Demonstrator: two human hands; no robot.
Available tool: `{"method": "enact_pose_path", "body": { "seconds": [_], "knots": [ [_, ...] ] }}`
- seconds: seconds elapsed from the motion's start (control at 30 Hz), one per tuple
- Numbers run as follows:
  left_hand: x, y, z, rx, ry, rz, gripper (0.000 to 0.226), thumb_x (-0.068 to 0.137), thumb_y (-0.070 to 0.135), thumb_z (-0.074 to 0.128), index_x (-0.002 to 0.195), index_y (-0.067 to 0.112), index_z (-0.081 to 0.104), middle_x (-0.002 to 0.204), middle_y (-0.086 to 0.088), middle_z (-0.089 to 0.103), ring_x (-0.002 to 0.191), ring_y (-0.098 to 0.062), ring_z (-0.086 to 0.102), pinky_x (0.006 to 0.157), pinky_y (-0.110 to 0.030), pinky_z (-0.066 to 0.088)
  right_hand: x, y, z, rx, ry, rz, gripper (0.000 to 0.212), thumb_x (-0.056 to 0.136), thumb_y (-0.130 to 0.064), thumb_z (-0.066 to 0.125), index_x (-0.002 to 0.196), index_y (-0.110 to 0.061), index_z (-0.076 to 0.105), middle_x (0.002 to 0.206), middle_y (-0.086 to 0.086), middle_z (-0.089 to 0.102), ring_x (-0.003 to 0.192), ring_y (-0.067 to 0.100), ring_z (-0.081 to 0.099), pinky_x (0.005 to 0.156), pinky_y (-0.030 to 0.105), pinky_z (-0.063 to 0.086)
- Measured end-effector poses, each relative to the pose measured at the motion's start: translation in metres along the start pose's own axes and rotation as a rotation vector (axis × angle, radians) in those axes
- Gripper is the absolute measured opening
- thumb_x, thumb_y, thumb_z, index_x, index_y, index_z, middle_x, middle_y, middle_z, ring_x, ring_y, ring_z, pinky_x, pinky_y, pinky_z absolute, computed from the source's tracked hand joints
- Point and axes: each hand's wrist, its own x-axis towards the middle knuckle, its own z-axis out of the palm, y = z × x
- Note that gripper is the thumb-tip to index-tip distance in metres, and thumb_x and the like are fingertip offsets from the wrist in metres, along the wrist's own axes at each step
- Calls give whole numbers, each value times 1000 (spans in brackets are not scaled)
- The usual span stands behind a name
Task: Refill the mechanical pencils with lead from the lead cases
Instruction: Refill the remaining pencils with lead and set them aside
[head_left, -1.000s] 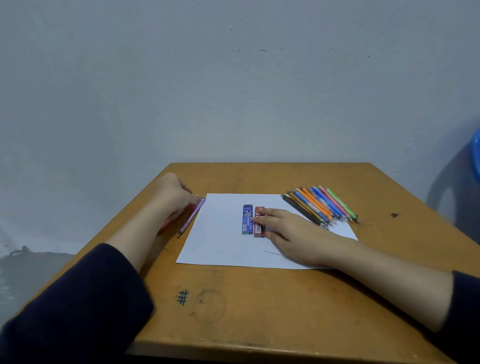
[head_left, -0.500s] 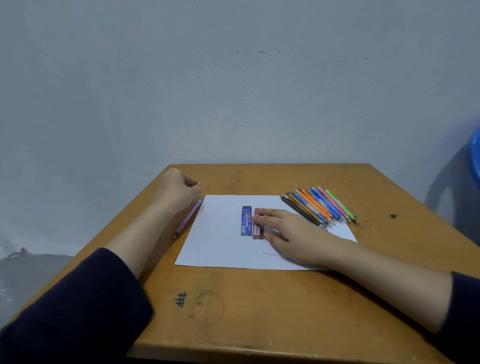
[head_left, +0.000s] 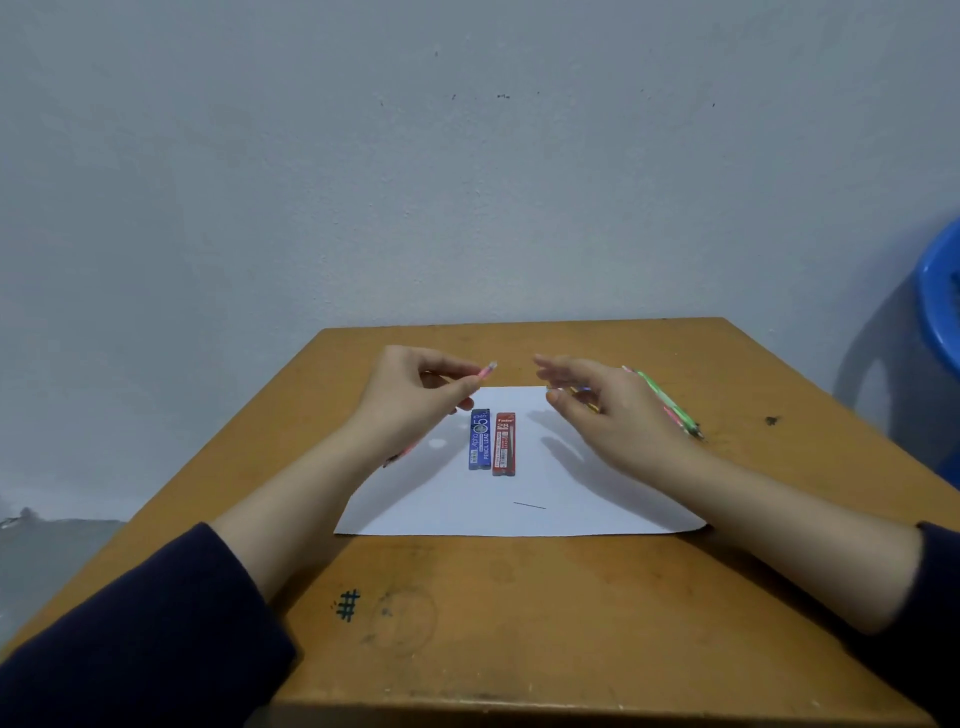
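Plain study room: scuffed wooden desk (head_left: 519, 623) against bare grey wall (head_left: 467, 182).

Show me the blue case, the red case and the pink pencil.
blue case (head_left: 479, 439): head view, middle of its label.
red case (head_left: 504, 444): head view, middle of its label.
pink pencil (head_left: 486, 370): head view, its exposed upper end.

Dim, cool, flat light: the grey wall (head_left: 467, 208) looks murky, and the white paper (head_left: 441, 512) is the brightest patch, without glare. Soft shadows fall left of the right hand (head_left: 618, 415) and the blue chair (head_left: 940, 301). The hand's fingertips smear with motion. The tabletop (head_left: 519, 623) edges splay outward, a wide-angle stretch.
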Motion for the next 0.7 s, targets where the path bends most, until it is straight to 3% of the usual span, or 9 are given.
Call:
{"method": "enact_pose_path", "body": {
  "seconds": [0.1, 0.2, 0.33, 0.47, 0.7],
  "knots": [
    [-6, -2, 10, -21, -73, 79, 10, 79, 19, 77, 88, 23, 77, 70, -1, 72, 66, -12, 66, 63, -26, 48, 2, 1, 0, 160, 19, 74, 30, 93, -14, 58, 123, -19, 61, 110, -5, 67, 104, 3, 60, 90, 15, 47],
    [-11, -2, 16, -11, -130, 199, 15, 76, 15, 79, 85, 26, 76, 72, 8, 70, 63, -7, 64, 60, -21, 48, 2, 1, 0, 250, 26, 94, 18, 90, -14, 63, 106, -22, 67, 97, -8, 69, 90, -6, 61, 75, 4, 43],
    [-14, -1, 23, -19, -130, 292, 22, 72, 9, 81, 86, 25, 75, 80, 3, 67, 66, -12, 64, 64, -21, 53, 2, 1, -1, 279, 36, 81, 12, 87, -14, 67, 89, -25, 70, 82, -11, 69, 73, -7, 60, 71, 15, 48],
    [-12, -4, 20, -1, -138, 332, 22, 73, 11, 80, 88, 25, 75, 82, 6, 68, 69, -15, 67, 66, -22, 54, 3, 4, -1, 351, 38, 141, 14, 87, -14, 67, 86, -27, 71, 84, -4, 72, 82, 7, 64, 73, 32, 57],
    [-10, -5, 19, 58, -152, 371, 26, 74, 12, 79, 89, 33, 72, 83, 10, 67, 68, -7, 64, 65, -22, 53, 3, 6, -1, 396, 18, 214, 9, 87, -16, 66, 86, -22, 73, 88, 7, 72, 90, 18, 65, 72, 29, 56]
  ]
}}
